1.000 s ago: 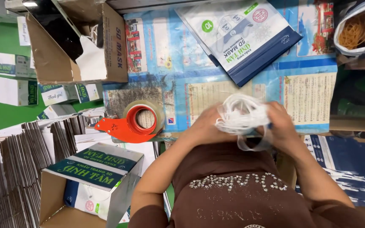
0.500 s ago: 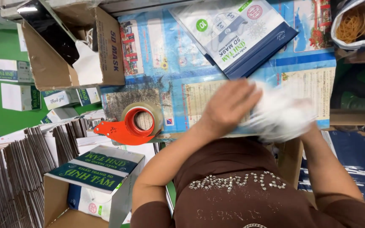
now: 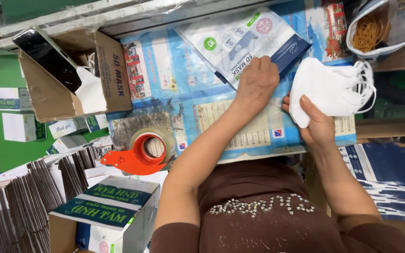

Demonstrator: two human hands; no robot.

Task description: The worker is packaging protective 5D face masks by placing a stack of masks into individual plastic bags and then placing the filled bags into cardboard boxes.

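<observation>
Head view, looking down past a brown top with a beaded front: the left hand (image 3: 257,80) lies palm down on the pouch (image 3: 240,40), a flat white and dark blue plastic pack, with its fingers curled over the pouch's near edge; whether they pinch it cannot be told. The right hand (image 3: 316,122) is well closed round a stack of white masks (image 3: 329,89), thumb on top, the ear loops hanging loose off the far end. The two hands are apart, the masks just right of the pouch and not touching it.

The pouch lies on a blue printed sheet (image 3: 174,79) that covers the table. Left of the pouch, an open brown carton (image 3: 71,79) lies on its side with a dark phone (image 3: 48,58) propped in it. Nearer the person than the pouch, and to its left, sits a red tape dispenser (image 3: 139,157) with a roll of clear tape. Beyond that, lower left, are a green-and-white box (image 3: 108,206) and rows of flattened cartons (image 3: 24,197). Right of the pouch, at the top corner, a bag of rubber bands (image 3: 371,30) sits open.
</observation>
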